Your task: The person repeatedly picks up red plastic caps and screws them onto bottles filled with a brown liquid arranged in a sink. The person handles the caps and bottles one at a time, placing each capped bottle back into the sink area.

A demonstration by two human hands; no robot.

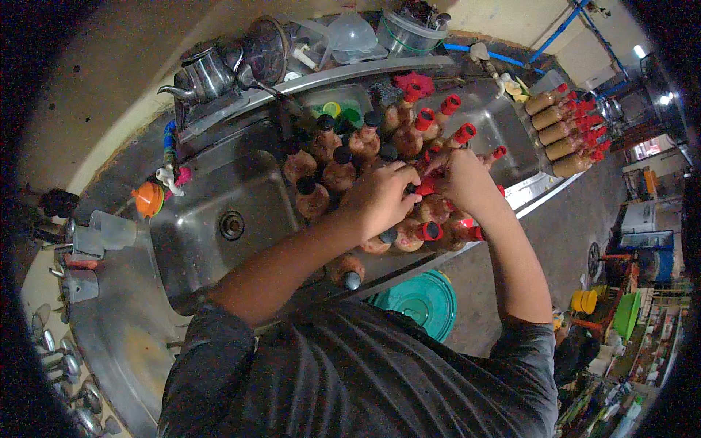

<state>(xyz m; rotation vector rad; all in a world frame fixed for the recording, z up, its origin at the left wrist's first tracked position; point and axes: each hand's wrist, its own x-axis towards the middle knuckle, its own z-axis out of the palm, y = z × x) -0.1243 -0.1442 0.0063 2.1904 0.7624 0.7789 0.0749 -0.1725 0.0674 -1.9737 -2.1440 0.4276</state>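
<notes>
Several bottles with a brownish filling stand close together on the steel counter between two sinks. Some have bare black caps, such as the bottle (343,169) left of centre; others wear red plastic sleeves (424,119) around their necks. My left hand (383,200) reaches into the group, thumb and forefinger pinched around a dark bottle cap (411,189). Close beside it, my right hand (465,178) is curled at some red plastic sleeves (430,186). Its fingertips are mostly hidden, so what it grips is unclear. One capped bottle (346,270) stands at the near edge.
A steel sink (235,191) lies left, another sink (504,128) right. More red-topped bottles (561,131) lie in a row beyond it. A metal kettle (205,74) and plastic containers (353,35) line the back shelf. Below the counter's front edge is a green tub (424,301).
</notes>
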